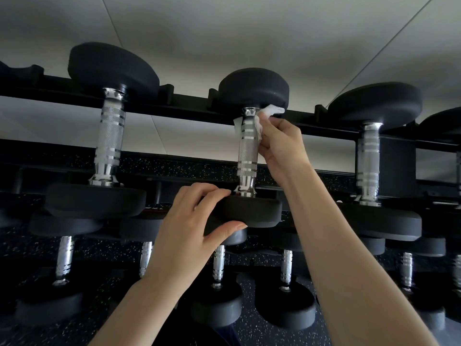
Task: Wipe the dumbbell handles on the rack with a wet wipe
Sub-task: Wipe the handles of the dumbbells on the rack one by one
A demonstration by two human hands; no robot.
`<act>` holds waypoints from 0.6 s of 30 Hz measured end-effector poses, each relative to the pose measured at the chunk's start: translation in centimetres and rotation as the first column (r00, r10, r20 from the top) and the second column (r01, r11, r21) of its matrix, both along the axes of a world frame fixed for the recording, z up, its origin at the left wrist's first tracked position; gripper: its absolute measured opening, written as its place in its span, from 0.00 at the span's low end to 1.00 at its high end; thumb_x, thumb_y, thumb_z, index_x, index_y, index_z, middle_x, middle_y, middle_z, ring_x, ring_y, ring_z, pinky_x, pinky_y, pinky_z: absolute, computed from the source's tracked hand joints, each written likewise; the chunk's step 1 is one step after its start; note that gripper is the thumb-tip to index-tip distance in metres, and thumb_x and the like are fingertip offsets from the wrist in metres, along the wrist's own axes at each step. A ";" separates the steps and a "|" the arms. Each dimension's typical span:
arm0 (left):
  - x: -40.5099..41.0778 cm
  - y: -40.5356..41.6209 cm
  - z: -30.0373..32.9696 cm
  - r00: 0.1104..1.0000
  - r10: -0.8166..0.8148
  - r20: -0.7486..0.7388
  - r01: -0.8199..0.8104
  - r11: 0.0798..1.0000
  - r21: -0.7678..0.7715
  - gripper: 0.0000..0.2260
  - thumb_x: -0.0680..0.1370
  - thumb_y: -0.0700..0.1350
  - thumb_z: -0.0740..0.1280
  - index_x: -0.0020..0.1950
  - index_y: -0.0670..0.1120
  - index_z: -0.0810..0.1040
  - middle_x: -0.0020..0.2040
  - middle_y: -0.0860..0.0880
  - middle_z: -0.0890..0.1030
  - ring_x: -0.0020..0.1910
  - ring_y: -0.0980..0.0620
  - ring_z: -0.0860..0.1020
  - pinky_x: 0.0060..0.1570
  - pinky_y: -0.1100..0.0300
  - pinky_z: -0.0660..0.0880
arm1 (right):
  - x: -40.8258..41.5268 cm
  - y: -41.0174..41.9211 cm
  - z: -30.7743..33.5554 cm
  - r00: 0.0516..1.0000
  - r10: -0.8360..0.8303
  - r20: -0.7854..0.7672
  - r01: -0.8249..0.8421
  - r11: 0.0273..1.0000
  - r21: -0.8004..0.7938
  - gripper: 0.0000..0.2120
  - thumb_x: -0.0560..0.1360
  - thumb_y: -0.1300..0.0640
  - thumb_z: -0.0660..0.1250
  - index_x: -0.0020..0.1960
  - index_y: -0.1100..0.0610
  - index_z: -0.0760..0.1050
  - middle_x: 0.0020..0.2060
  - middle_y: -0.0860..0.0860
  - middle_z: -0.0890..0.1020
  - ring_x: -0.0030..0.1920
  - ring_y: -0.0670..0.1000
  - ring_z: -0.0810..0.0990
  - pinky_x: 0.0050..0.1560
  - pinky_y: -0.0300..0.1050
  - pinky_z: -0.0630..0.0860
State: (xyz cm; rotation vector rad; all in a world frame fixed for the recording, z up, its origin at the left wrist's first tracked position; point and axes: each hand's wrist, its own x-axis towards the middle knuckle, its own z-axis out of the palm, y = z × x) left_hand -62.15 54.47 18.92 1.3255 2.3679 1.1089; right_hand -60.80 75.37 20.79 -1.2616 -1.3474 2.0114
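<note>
Wet wipe partly behind handle.

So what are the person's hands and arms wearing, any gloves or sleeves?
Nothing visible. Both hands, the left hand and right hand, are bare with no gloves, rings or watch showing. Both forearms are bare down to the frame's lower edge, with no sleeve in view. Nails are short and unpainted.

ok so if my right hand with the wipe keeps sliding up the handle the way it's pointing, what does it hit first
Most likely the far black weight head of that dumbbell. The right hand holds the wipe near the handle's far end, and the wipe's edge already seems to reach that head.
</note>
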 end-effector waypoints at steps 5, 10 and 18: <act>0.0 0.0 0.0 1.000 -0.003 0.005 0.003 1.000 -0.002 0.24 0.74 0.61 0.63 0.61 0.46 0.78 0.55 0.53 0.75 0.54 0.51 0.74 0.52 0.62 0.70 | 0.7 0.4 0.1 0.980 0.143 -0.139 -0.161 0.979 -0.126 0.09 0.80 0.57 0.59 0.52 0.62 0.74 0.39 0.54 0.79 0.35 0.47 0.78 0.43 0.43 0.78; 0.0 0.0 0.0 1.000 -0.005 0.012 0.005 1.000 -0.002 0.24 0.75 0.61 0.63 0.61 0.46 0.78 0.55 0.53 0.75 0.54 0.51 0.73 0.53 0.63 0.69 | 1.1 0.8 -0.1 0.960 0.219 -0.175 -0.248 0.955 -0.164 0.12 0.81 0.57 0.57 0.53 0.63 0.76 0.44 0.55 0.82 0.42 0.50 0.81 0.55 0.49 0.77; -0.1 0.0 -0.1 1.000 -0.012 0.016 0.012 1.000 0.001 0.23 0.75 0.60 0.65 0.61 0.45 0.78 0.55 0.52 0.75 0.55 0.50 0.73 0.55 0.65 0.68 | 3.0 -0.3 -1.0 0.931 0.339 -0.135 -0.358 0.921 -0.153 0.17 0.81 0.56 0.56 0.58 0.69 0.73 0.44 0.57 0.82 0.44 0.53 0.81 0.51 0.49 0.80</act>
